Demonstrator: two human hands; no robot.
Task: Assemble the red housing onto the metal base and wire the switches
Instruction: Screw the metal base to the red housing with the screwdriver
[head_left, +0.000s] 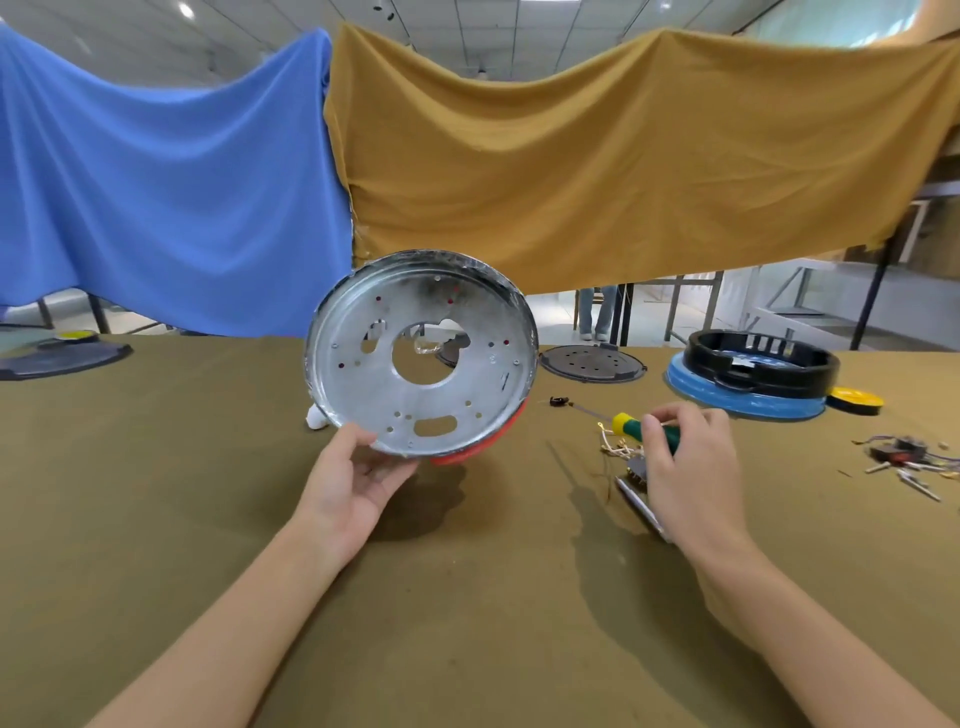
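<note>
- Two bare forearms reached in from the bottom edge over an olive-cloth table (156, 493).
- Left hand (358, 483) held the metal base (421, 353) at its lower rim, thumb on the near face, fingers (400, 470) curled behind the edge; the disc stood tilted up on edge, facing the camera.
- Metal base was round, shiny, with one large central hole and many small holes and slots.
- Red housing (483, 441) showed only as a sliver behind the lower right rim of the base; how the two joined could not be told.
- Small white part (316, 418) peeked out at the lower left rim of the base.
- Right hand (685, 462) gripped the green-and-yellow screwdriver (631, 427), fingers wrapped round the handle, shaft pointing left, low over the table.
- Under that hand lay a bundle of pale wires (615, 447) and a flat metal-edged piece (641, 506), partly hidden.
- Small dark bit (558, 401) lay near the screwdriver tip.
- Far right: loose screws and a wired switch cluster (904, 457).
- Farther back: black perforated disc (592, 362), black ring (761, 364) sitting on a blue base (691, 389), yellow-topped disc (856, 401) just beside it.
- Far left: dark flat lid (62, 358).
- Behind the table hung a blue cloth (156, 208) and a mustard cloth (597, 156).
</note>
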